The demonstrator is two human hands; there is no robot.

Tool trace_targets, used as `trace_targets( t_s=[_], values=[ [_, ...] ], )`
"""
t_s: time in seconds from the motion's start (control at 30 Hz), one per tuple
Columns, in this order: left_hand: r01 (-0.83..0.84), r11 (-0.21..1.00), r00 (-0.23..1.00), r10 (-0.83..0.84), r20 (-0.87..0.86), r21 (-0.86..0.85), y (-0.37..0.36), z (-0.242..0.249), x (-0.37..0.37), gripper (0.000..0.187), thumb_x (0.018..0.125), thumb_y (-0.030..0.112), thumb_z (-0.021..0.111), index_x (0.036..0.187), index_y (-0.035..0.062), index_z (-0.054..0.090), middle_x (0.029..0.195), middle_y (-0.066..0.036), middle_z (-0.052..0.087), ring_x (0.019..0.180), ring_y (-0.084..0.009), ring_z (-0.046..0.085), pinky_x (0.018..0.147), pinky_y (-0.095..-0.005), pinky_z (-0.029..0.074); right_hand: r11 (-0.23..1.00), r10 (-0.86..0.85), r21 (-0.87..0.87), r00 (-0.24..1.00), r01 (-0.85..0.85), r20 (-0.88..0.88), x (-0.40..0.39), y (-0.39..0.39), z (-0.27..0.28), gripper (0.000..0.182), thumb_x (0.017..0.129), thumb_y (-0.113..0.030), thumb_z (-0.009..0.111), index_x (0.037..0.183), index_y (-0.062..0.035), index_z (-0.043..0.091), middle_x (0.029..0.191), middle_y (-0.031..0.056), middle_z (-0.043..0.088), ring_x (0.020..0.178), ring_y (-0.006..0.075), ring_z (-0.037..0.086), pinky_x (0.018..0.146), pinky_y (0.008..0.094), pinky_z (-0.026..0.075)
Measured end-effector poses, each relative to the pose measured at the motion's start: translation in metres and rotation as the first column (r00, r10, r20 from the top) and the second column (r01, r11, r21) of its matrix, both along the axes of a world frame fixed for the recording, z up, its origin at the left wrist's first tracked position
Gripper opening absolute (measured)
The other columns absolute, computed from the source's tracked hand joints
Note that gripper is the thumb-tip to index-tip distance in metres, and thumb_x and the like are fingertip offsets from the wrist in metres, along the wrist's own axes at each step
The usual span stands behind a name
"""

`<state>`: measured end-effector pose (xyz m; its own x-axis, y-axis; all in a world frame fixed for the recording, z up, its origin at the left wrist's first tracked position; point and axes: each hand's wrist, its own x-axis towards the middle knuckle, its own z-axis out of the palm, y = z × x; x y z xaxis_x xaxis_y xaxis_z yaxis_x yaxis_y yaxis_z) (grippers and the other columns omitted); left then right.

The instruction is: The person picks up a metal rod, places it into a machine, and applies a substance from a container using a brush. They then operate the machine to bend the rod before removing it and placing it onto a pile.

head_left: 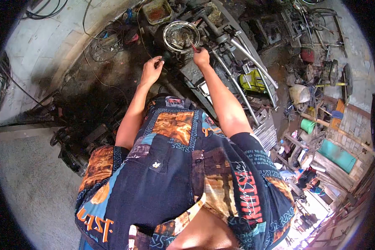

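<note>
My right hand [201,58] is closed round a slim red-handled tool [194,48], whose far end reaches over the near right rim of a round, pale-rimmed basin [165,38]. The basin's inside looks grimy and wet; what lies in it is hard to make out. To the left and a little nearer me, my left hand [152,70] has its fingers curled round a small dark part [157,63], too small to name. That hand is apart from the basin. Beside my right forearm stands a metal frame of shiny tubes [226,68].
A square tub [158,12] with brownish contents sits beyond the basin. Coiled cables [106,45] lie at the left on the dark floor. Inside the tube frame is a yellow container [252,81]. A green bucket [307,126] and much clutter fill the right side.
</note>
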<state>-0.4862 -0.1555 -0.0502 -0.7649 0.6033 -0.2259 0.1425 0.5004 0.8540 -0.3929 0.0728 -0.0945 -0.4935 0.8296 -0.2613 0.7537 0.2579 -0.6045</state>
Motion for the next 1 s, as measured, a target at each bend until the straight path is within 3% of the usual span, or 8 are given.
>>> trace_targets(
  t_s=[0.1,0.23,0.37,0.5,0.53,0.63,0.8,1.0],
  values=[
    [-0.013,1.0,1.0,0.013,-0.005,-0.016,-0.01,-0.002,0.003,0.037,0.092,0.025,0.063,0.12,0.0013,0.063,0.11,-0.018,0.068,0.104,-0.0281,0.065,0.09,-0.0378,0.049,0.939,-0.219,-0.287,0.974,0.192,-0.063,0.003,0.009,-0.026,0.038,0.08,-0.028,0.067,0.108,-0.0023,0.066,0.105,0.0234,0.068,0.103,0.0383,0.064,0.088,0.0425,0.049],
    [-0.028,0.999,0.999,0.027,-0.023,-0.02,-0.019,-0.009,0.0,0.036,0.091,0.026,0.063,0.119,0.0023,0.064,0.111,-0.018,0.068,0.104,-0.0284,0.065,0.091,-0.0377,0.048,0.804,-0.43,-0.531,0.879,0.268,-0.206,0.005,0.01,-0.036,0.037,0.083,-0.017,0.07,0.114,0.001,0.061,0.081,0.0061,0.063,0.068,0.0138,0.059,0.056,0.0293,0.049],
    [-0.004,1.0,1.0,0.004,-0.024,-0.015,-0.031,-0.022,0.011,0.037,0.092,0.027,0.063,0.119,0.0027,0.064,0.111,-0.018,0.068,0.104,-0.0289,0.064,0.091,-0.0378,0.048,0.818,-0.454,-0.506,0.846,0.272,-0.279,0.025,0.007,-0.057,0.041,0.084,-0.017,0.065,0.12,0.0012,0.058,0.088,0.0075,0.064,0.072,0.015,0.059,0.057,0.0302,0.047],
    [-0.005,1.0,0.996,0.007,-0.094,0.024,-0.032,-0.031,0.01,0.034,0.09,0.022,0.066,0.116,0.0011,0.065,0.104,-0.018,0.069,0.081,-0.0225,0.066,0.076,-0.0343,0.051,0.961,-0.263,-0.155,0.922,0.227,-0.283,0.044,-0.001,-0.022,0.045,0.083,-0.019,0.065,0.121,0.0023,0.057,0.09,0.0106,0.068,0.073,0.0163,0.062,0.063,0.0297,0.048],
    [0.005,1.0,0.995,-0.002,-0.102,0.02,-0.032,-0.037,0.007,0.034,0.09,0.022,0.066,0.116,0.0006,0.065,0.104,-0.018,0.069,0.082,-0.0223,0.066,0.075,-0.0341,0.052,0.951,-0.281,-0.211,0.921,0.228,-0.271,0.057,-0.001,-0.003,0.038,0.082,-0.023,0.064,0.114,-0.0037,0.062,0.098,0.0168,0.069,0.093,0.0317,0.065,0.087,0.0381,0.048],
    [0.039,0.998,0.995,-0.042,-0.088,-0.045,-0.031,-0.033,0.01,0.035,0.09,0.023,0.066,0.117,-0.0002,0.065,0.105,-0.019,0.069,0.09,-0.0247,0.068,0.079,-0.0351,0.052,0.964,-0.189,-0.251,0.899,0.092,-0.395,0.097,0.01,0.04,0.034,0.085,-0.02,0.065,0.112,0.0006,0.062,0.093,0.0126,0.071,0.081,0.0212,0.066,0.078,0.0334,0.051],
    [0.106,0.993,0.993,-0.109,-0.045,-0.059,-0.021,-0.016,0.014,0.036,0.089,0.024,0.066,0.117,-0.0004,0.065,0.109,-0.021,0.068,0.101,-0.0307,0.066,0.087,-0.038,0.05,0.922,0.039,0.374,0.936,0.101,-0.35,0.145,0.072,0.097,0.025,0.083,-0.017,0.066,0.1,0.0006,0.066,0.08,0.0139,0.069,0.07,0.0235,0.067,0.068,0.0352,0.053],
    [0.234,0.968,0.958,-0.214,-0.193,0.087,-0.001,-0.014,0.03,0.03,0.088,0.019,0.065,0.107,-0.0039,0.067,0.099,-0.024,0.069,0.086,-0.0315,0.069,0.077,-0.0372,0.053,0.901,0.238,0.373,0.971,-0.222,0.004,0.135,0.132,0.108,0.057,0.073,-0.03,0.069,0.124,-0.0069,0.057,0.12,0.0195,0.058,0.115,0.0351,0.055,0.098,0.0444,0.045]
  ],
)
